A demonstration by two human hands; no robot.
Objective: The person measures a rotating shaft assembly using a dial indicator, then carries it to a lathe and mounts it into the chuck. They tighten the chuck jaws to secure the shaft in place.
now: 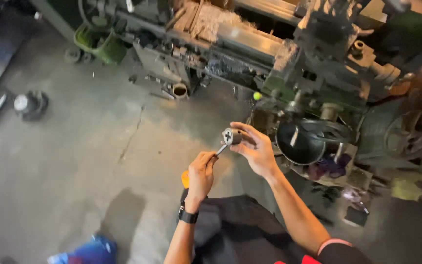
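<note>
Just in front of the lathe (289, 63), your right hand (257, 149) clamps the round die (230, 136) steady so your left hand (200, 176), closed on the orange-handled screwdriver (206, 164), can reach its side.

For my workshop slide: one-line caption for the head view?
Right hand holds a round metal die; left hand works a screwdriver on it beside a lathe.

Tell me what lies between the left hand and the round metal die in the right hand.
In the head view, a screwdriver's thin metal shaft spans it, running from the left hand to the round die in the right hand.
</note>
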